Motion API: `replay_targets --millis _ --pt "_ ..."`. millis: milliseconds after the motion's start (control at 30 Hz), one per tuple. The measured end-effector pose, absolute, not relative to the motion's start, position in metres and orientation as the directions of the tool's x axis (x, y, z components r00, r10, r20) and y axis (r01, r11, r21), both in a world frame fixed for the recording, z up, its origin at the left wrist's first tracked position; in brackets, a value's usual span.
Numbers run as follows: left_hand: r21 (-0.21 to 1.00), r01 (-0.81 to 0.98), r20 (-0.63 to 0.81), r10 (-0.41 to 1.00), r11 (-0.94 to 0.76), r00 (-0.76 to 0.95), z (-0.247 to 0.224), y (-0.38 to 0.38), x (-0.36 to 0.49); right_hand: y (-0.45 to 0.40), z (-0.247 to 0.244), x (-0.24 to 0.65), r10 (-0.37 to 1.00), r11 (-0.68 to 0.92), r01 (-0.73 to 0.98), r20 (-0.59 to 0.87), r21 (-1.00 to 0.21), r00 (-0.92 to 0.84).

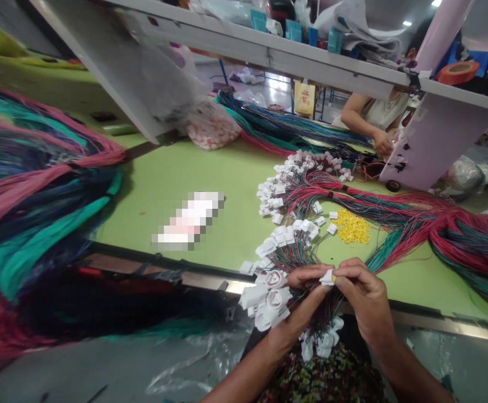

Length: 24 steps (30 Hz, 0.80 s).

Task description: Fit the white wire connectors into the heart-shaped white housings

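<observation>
Near the table's front edge, my left hand point(300, 305) pinches a white connector point(326, 277) between thumb and fingers. Closed on a small yellow piece point(334, 277), my right hand point(363, 296) presses it at the connector's right end; how deep it sits cannot be made out. Wires with several white connectors point(266, 299) hang beside and below my left hand. Just beyond both hands, a bundle of red, green and black wires point(296, 252) ends in more white connectors. A heap of small yellow pieces point(353, 226) lies on the green table behind my right hand.
Thick wire bundles cover the left point(50, 224) and right point(458, 240) sides. A bag of pale orange parts point(213, 124) sits at the back, under a white shelf point(244, 36). Left of centre lies a blurred-out item point(189, 221). Across the table, another person's hands point(384, 143) are at work.
</observation>
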<state>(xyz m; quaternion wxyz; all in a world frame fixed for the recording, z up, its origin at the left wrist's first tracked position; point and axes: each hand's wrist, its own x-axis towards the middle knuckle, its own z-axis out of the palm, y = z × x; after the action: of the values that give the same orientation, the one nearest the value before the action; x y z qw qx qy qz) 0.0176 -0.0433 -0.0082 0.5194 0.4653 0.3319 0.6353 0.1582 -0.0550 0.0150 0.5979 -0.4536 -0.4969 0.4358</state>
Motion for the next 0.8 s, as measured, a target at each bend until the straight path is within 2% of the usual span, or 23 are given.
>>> replay_targets --millis 167,433,633,800 --pt "0.908 -0.302 0.271 0.957 -0.29 -0.104 -0.011 -0.044 0.023 -0.056 0.015 0.152 0.988 0.093 -0.289 0.053 -0.953 0.143" --pt "0.906 -0.226 0.337 0.933 -0.359 -0.128 -0.017 -0.046 0.025 -0.056 0.016 0.149 0.983 0.035 -0.318 -0.023 -0.948 0.18" --pt "0.955 -0.186 0.224 0.973 -0.232 -0.061 -0.01 -0.045 0.021 -0.055 0.021 0.155 0.989 0.137 -0.077 0.132 -0.988 0.066" --pt "0.944 -0.236 0.253 0.964 -0.229 0.078 0.003 -0.038 0.012 -0.053 0.029 0.173 0.957 0.281 0.182 0.289 -0.942 0.017"
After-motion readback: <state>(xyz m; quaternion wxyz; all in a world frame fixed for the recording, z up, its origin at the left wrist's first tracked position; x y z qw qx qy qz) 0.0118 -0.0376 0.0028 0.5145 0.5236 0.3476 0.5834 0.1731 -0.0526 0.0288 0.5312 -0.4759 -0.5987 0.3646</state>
